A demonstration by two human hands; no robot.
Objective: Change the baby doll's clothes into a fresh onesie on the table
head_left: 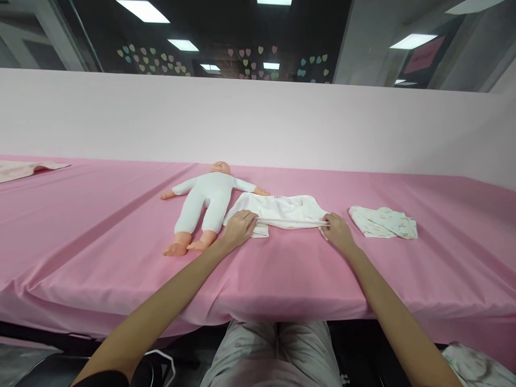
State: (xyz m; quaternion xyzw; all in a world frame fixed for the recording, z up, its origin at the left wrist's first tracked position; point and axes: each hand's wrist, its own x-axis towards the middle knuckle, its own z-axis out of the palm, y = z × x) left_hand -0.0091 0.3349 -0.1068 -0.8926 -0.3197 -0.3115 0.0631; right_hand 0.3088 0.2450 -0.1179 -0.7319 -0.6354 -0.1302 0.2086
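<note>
A white baby garment [282, 210] lies flat on the pink table [100, 242], just right of a baby doll [205, 201] in a white body suit that lies on its back. My left hand [238, 228] pinches the garment's near left edge. At the garment's near right corner my right hand [337, 231] is closed on the cloth. Both arms reach straight out from the near edge.
A small folded patterned cloth [382, 222] lies to the right of the garment. A pale pink cloth [24, 169] rests at the far left. A low pink wall [258, 123] runs behind the table. More cloth [471, 365] sits at the lower right.
</note>
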